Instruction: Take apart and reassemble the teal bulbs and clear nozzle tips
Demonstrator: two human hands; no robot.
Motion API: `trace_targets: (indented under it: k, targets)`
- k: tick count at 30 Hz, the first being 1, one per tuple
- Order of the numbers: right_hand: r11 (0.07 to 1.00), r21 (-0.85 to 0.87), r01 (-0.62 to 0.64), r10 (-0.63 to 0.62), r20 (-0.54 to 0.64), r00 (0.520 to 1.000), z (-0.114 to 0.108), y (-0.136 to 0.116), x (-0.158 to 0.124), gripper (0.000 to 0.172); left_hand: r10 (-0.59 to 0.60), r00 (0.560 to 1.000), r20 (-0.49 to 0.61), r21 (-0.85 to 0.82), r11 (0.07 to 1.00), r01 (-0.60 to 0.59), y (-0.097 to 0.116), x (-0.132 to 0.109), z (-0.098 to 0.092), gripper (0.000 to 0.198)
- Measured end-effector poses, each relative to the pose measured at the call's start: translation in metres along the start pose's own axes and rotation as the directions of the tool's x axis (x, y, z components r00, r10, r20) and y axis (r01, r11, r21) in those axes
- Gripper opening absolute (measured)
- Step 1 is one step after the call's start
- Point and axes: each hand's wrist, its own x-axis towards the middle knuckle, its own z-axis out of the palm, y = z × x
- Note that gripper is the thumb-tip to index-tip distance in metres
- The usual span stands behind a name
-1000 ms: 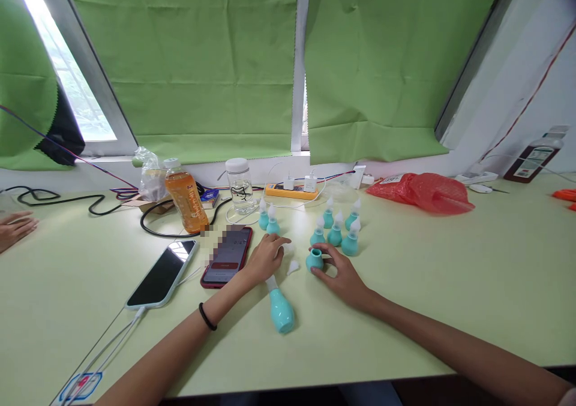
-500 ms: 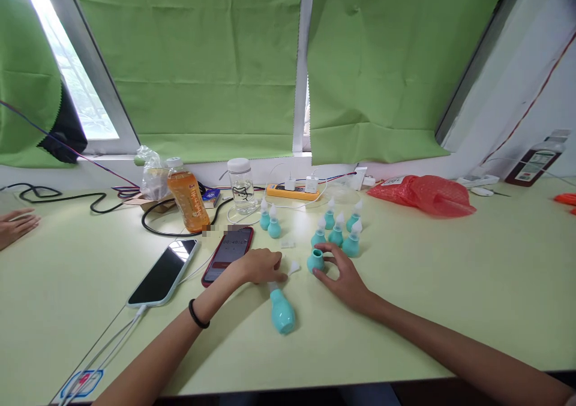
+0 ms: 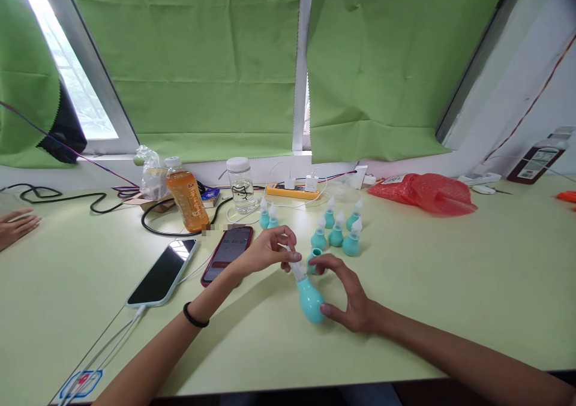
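Note:
My left hand [image 3: 269, 251] pinches the clear-white nozzle of a large teal bulb syringe [image 3: 310, 301], which hangs tilted with its rounded end toward me. With fingers spread, my right hand [image 3: 353, 301] has its thumb at the bulb's lower side. Its forefinger is by the rim of a small uncapped teal bulb [image 3: 315, 259] standing upright, partly covered by the fingers. Just beyond stand several small teal bulbs with white pointed tips, among them one nearby bulb [image 3: 351, 245]. Behind my left hand are two more such bulbs [image 3: 264, 217], partly hidden.
A phone showing a timer [image 3: 229, 253] lies left of my hands, with a second phone [image 3: 162, 274] on a cable beyond it. Farther back stand an orange drink bottle [image 3: 189, 199], a clear jar [image 3: 242, 190], a power strip [image 3: 292, 192] and a red bag [image 3: 423, 195]. Another person's hand [image 3: 18, 227] rests far left.
My left hand has raised the large bulb syringe by its nozzle and moved it right. My right hand has loosened from the small bulb, bringing its thumb down to the large one.

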Motion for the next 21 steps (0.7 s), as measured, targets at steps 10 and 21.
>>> trace_targets:
  k: [10, 21]
  targets:
    - [0.987, 0.03, -0.157, 0.157, -0.015, 0.987, 0.007, -0.001, 0.002, 0.035, -0.036, 0.996, -0.08, -0.099, 0.995, 0.028, -0.016, 0.002, 0.013, 0.033]
    - [0.967, -0.061, -0.245, 0.237, -0.121, 0.964, 0.011, 0.014, 0.004, 0.022, 0.384, 0.884, -0.266, 0.66, 0.741, -0.123, -0.024, -0.007, 0.019, 0.024]
